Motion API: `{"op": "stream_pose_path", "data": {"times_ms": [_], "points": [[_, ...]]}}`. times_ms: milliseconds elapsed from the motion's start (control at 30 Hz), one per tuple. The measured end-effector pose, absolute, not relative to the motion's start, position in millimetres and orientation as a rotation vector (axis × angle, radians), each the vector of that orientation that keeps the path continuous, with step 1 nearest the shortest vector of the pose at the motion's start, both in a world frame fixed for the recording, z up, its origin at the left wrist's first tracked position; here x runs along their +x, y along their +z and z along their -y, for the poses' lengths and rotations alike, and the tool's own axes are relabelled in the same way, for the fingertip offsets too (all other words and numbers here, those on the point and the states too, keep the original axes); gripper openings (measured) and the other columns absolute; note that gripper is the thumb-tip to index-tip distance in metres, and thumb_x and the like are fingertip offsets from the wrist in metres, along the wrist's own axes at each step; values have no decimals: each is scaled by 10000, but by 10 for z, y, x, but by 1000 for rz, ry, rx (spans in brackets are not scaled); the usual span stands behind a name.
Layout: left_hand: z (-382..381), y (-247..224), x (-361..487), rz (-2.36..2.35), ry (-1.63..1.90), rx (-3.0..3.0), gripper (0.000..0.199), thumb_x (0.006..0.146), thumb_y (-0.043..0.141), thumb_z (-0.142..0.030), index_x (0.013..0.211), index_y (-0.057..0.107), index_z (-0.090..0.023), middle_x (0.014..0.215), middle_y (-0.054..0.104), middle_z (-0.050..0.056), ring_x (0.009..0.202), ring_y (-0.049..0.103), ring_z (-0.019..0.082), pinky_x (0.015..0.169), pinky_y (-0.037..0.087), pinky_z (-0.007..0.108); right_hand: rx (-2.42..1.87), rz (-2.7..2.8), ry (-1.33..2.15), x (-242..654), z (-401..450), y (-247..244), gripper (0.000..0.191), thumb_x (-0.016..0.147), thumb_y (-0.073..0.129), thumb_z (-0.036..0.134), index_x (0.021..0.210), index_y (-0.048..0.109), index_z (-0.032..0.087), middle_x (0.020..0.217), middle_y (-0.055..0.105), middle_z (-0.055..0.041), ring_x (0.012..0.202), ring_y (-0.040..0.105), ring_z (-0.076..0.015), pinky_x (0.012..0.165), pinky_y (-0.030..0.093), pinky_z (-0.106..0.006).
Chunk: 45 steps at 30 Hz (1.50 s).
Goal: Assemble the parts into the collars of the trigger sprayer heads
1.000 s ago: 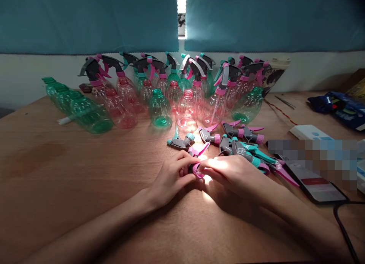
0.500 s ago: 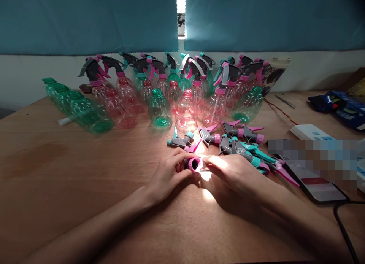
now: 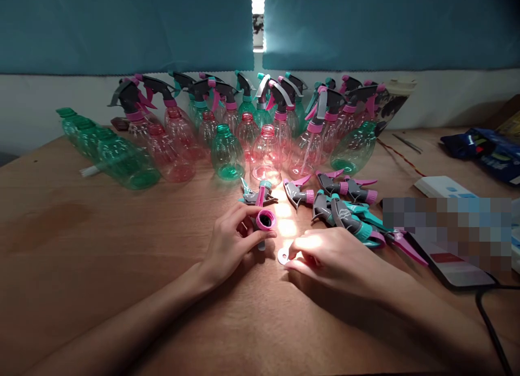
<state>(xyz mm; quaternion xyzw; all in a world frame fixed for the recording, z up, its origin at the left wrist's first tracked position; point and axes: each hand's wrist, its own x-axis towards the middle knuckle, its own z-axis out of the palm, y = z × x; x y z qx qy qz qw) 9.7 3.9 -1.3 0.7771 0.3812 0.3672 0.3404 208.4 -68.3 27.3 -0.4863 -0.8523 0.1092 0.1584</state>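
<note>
My left hand [image 3: 238, 235] is closed around a spray head with a pink collar [image 3: 266, 220], its round opening turned up toward the camera. Just to the right and lower, my right hand [image 3: 325, 251] pinches a small white ring [image 3: 283, 257] between thumb and finger, close above the wooden table. A grey and teal spray head [image 3: 257, 194] lies right behind my left hand. More loose spray heads [image 3: 298, 194], grey with pink or teal parts, lie behind and to the right of my right hand.
Several green bottles [image 3: 228, 156] and pink bottles [image 3: 266, 154] stand across the back of the table [image 3: 81, 257], many with spray heads on. Leaning green bottles [image 3: 125, 162] are at left. On the right are a phone [image 3: 455, 267], a white device [image 3: 444, 187], a black cable and a blue packet [image 3: 483, 151].
My left hand has moved slightly left and up with the spray head. My right hand has drawn away from it, down toward the table, and the white ring now shows apart from the collar.
</note>
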Motion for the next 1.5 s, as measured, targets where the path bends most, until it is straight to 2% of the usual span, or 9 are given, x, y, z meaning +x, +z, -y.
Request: {"op": "stream_pose_path", "data": {"times_ms": [133, 233, 367, 667, 967, 1100, 1200, 1400, 1500], "points": [[-39, -14, 100, -975, 946, 2028, 231, 763, 720, -236, 982, 660, -193, 843, 577, 7, 662, 532, 107, 524, 420, 194, -1456, 2284, 530, 2158, 637, 328, 115, 836, 598, 334, 821, 636, 226, 756, 625, 6, 649, 554, -136, 545, 354, -248], [-43, -11, 105, -963, 937, 2033, 222, 771, 702, -202, 989, 661, -189, 847, 583, 11, 656, 532, 107, 525, 422, 196, -1460, 2298, 623, 2171, 588, 289, 133, 844, 598, 333, 908, 642, 225, 865, 621, -22, 715, 572, -157, 594, 416, -263], [-43, -8, 109, -956, 943, 2040, 226, 759, 704, -170, 981, 665, -190, 840, 577, 3, 651, 533, 102, 530, 422, 197, -1417, 2375, 660, 2115, 562, 226, 150, 874, 571, 330, 892, 640, 198, 900, 593, -48, 799, 558, -184, 682, 447, -303], [-28, 3, 112, -948, 935, 2037, 237, 766, 685, -120, 991, 660, -191, 874, 583, -7, 630, 518, 80, 547, 422, 192, -1326, 2290, 884, 2049, 554, 223, 71, 885, 557, 243, 894, 577, 176, 914, 583, -42, 813, 552, -163, 725, 456, -294], [-33, -13, 103, -935, 929, 2045, 242, 772, 681, -111, 998, 651, -195, 861, 569, -15, 648, 523, 83, 556, 423, 189, -1280, 1970, 1166, 1999, 588, 185, 78, 897, 521, 211, 835, 558, 179, 770, 594, 11, 672, 544, -114, 614, 441, -238], [-38, -23, 96, -912, 935, 2023, 261, 773, 668, -83, 1006, 645, -199, 871, 562, -17, 666, 528, 82, 563, 421, 184, -1272, 1774, 1164, 2038, 565, 192, 130, 884, 550, 269, 856, 638, 178, 831, 651, -19, 748, 614, -146, 681, 487, -268], [-41, -14, 98, -892, 918, 2016, 258, 780, 661, -83, 1011, 644, -197, 881, 549, -12, 663, 523, 79, 563, 420, 185, -1304, 1537, 1231, 2079, 549, 202, 176, 849, 605, 351, 839, 615, 176, 813, 658, -23, 742, 656, -171, 668, 521, -290], [14, 8, 133, -824, 824, 2050, 256, 780, 643, -66, 1004, 630, -188, 913, 553, -4, 657, 510, 82, 558, 414, 191, -1174, 1366, 1519, 2058, 584, 216, 234, 924, 464, 434, 854, 486, 211, 614, 639, 28, 492, 638, -161, 437, 487, -262], [72, 3, 152, -785, 782, 2095, 295, 783, 642, -67, 1044, 626, -202, 881, 547, -12, 652, 494, 85, 552, 403, 190, -1281, 1560, 1419, 2035, 606, 246, 337, 964, 363, 447, 775, 501, 204, 432, 542, 60, 385, 551, -130, 423, 426, -237]]}}
